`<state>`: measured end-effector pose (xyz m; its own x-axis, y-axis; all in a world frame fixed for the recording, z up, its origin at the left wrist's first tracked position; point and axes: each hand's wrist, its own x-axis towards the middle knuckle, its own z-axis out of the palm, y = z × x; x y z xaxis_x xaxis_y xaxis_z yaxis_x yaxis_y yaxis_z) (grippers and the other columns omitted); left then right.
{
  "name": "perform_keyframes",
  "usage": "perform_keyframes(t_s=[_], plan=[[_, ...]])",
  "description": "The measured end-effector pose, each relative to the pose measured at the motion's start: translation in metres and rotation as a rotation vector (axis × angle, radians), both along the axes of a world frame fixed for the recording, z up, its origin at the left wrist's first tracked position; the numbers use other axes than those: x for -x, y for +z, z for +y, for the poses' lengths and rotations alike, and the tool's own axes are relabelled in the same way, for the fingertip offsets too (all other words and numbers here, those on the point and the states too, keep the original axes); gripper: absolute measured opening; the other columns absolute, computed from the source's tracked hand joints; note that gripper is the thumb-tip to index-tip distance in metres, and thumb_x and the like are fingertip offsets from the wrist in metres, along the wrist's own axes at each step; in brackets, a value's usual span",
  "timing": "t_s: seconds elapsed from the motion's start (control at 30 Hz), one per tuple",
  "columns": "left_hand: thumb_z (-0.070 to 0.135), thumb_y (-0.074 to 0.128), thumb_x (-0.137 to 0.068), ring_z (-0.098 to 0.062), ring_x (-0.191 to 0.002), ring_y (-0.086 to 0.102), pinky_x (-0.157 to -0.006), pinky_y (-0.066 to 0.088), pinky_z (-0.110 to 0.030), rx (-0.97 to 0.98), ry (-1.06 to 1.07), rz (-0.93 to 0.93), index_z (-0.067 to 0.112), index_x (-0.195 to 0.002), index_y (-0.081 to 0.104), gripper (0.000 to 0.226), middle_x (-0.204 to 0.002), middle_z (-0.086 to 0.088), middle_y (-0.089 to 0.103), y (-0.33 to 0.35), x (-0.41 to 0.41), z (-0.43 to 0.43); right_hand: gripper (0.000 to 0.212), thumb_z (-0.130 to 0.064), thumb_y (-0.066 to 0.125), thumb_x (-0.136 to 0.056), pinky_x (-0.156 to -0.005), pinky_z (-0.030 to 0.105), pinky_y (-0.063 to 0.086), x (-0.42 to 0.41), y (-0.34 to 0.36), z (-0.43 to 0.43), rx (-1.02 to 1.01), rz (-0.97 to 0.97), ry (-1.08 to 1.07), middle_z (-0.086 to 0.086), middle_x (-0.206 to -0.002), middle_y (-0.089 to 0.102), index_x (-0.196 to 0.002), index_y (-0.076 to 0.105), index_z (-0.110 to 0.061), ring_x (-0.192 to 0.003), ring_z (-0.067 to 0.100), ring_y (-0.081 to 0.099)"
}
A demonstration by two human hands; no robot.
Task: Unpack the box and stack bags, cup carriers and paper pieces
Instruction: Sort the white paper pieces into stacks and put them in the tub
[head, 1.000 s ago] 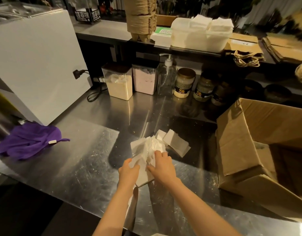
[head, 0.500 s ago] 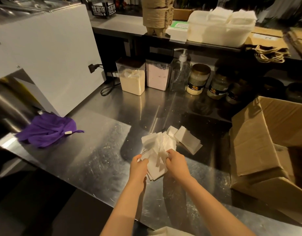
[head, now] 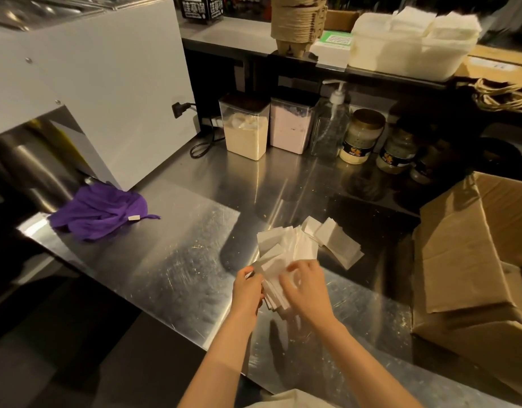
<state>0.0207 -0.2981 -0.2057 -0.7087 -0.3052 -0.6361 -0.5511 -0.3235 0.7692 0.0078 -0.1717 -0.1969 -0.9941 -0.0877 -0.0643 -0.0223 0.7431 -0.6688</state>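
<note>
A fanned bundle of white paper pieces (head: 286, 254) rests on the steel counter (head: 177, 260), held at its near end by both hands. My left hand (head: 247, 290) grips the bundle's left edge. My right hand (head: 307, 287) lies over its right side with fingers curled on the sheets. A few more white paper pieces (head: 333, 240) lie loose just behind to the right. The open cardboard box (head: 471, 260) stands at the right edge. Stacked pulp cup carriers (head: 298, 22) stand on the upper shelf. Brown paper bags' handles (head: 501, 95) show at far right.
A purple cloth (head: 101, 212) lies at the left beside a white machine (head: 92, 78). Two powder canisters (head: 245, 128), a pump bottle (head: 330, 125) and jars (head: 362, 136) line the back. A white tub of napkins (head: 409, 51) sits on the shelf.
The view has shifted left and closer. Both hands keep hold of the paper bundle, and the right hand has slid over the top of the sheets.
</note>
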Motion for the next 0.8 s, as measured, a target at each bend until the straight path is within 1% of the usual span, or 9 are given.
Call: perform_keyframes(t_s=[0.03,0.1,0.2,0.27,0.37,0.53,0.63,0.7,0.8], plan=[[0.015,0.057,-0.094,-0.021,-0.073,0.057,-0.062,0.05,-0.029,0.007,-0.007,0.001,0.02,-0.12,0.054,0.027,-0.098,-0.014,0.066,0.0,0.0,0.0,0.038,-0.044,0.053,-0.091,-0.092,0.025,0.044,0.003,0.002,0.002,0.01,-0.022,-0.077,0.002,-0.128,0.044,-0.119,0.054,-0.019,-0.109,0.014,0.048],[0.016,0.058,-0.094,-0.024,-0.082,0.061,-0.076,0.056,-0.035,0.023,-0.015,-0.003,0.02,-0.121,0.054,0.027,-0.104,-0.015,0.065,0.0,0.0,0.0,0.042,-0.034,0.056,-0.093,-0.091,0.028,0.048,0.01,0.004,0.005,0.026,-0.136,-0.164,0.008,-0.133,0.042,-0.129,0.045,-0.015,-0.111,0.021,0.053],[0.018,0.058,-0.095,-0.024,-0.084,0.059,-0.085,0.055,-0.04,0.024,-0.017,0.0,0.02,-0.119,0.054,0.025,-0.103,-0.015,0.064,0.001,0.0,0.002,0.044,-0.026,0.058,-0.094,-0.078,0.023,0.046,0.013,0.005,0.003,0.085,-0.258,-0.195,0.011,-0.127,0.053,-0.131,0.042,-0.009,-0.106,0.023,0.059],[0.018,0.056,-0.095,-0.023,-0.081,0.059,-0.079,0.055,-0.037,0.012,-0.019,0.004,0.019,-0.115,0.056,0.02,-0.099,-0.014,0.063,0.001,-0.001,0.001,0.044,-0.024,0.06,-0.093,-0.078,0.023,0.047,0.011,0.004,-0.001,0.109,-0.289,-0.19,0.011,-0.125,0.056,-0.13,0.042,-0.009,-0.107,0.024,0.06],[0.011,0.05,-0.096,-0.014,-0.078,0.057,-0.07,0.05,-0.028,0.007,-0.045,0.018,0.018,-0.108,0.056,0.015,-0.101,-0.008,0.059,0.002,-0.003,0.002,0.043,-0.027,0.062,-0.092,-0.085,0.027,0.05,0.006,0.0,-0.008,0.087,-0.308,-0.161,0.011,-0.126,0.057,-0.127,0.046,-0.009,-0.109,0.025,0.059],[0.004,0.046,-0.094,-0.02,-0.081,0.061,-0.061,0.051,-0.024,0.006,-0.055,0.017,0.015,-0.117,0.056,0.028,-0.107,-0.015,0.062,0.001,-0.007,0.003,0.04,-0.029,0.06,-0.091,-0.083,0.026,0.049,0.008,-0.007,-0.009,0.021,-0.371,-0.15,0.011,-0.122,0.059,-0.124,0.053,-0.009,-0.103,0.023,0.059],[0.008,0.048,-0.094,-0.024,-0.094,0.063,-0.061,0.049,-0.024,0.004,-0.059,0.016,0.018,-0.126,0.051,0.034,-0.117,-0.013,0.061,0.0,-0.007,0.003,0.032,-0.026,0.058,-0.092,-0.079,0.026,0.048,0.008,-0.006,-0.009,0.061,-0.376,-0.137,0.011,-0.118,0.062,-0.119,0.057,-0.008,-0.091,0.018,0.054],[0.01,0.049,-0.094,-0.026,-0.099,0.063,-0.061,0.048,-0.023,0.016,-0.063,0.01,0.019,-0.129,0.05,0.036,-0.119,-0.013,0.061,0.001,-0.008,0.003,0.033,-0.026,0.057,-0.093,-0.078,0.026,0.045,0.007,-0.004,-0.009,0.096,-0.377,-0.139,0.011,-0.118,0.061,-0.121,0.056,-0.009,-0.091,0.016,0.052],[0.01,0.051,-0.094,-0.023,-0.094,0.061,-0.054,0.048,-0.021,0.011,-0.07,0.009,0.021,-0.13,0.049,0.037,-0.121,-0.015,0.06,0.001,-0.009,0.003,0.035,-0.027,0.058,-0.092,-0.082,0.031,0.048,0.007,-0.003,-0.008,0.145,-0.389,-0.155,0.009,-0.121,0.059,-0.124,0.053,-0.013,-0.094,0.017,0.052]])
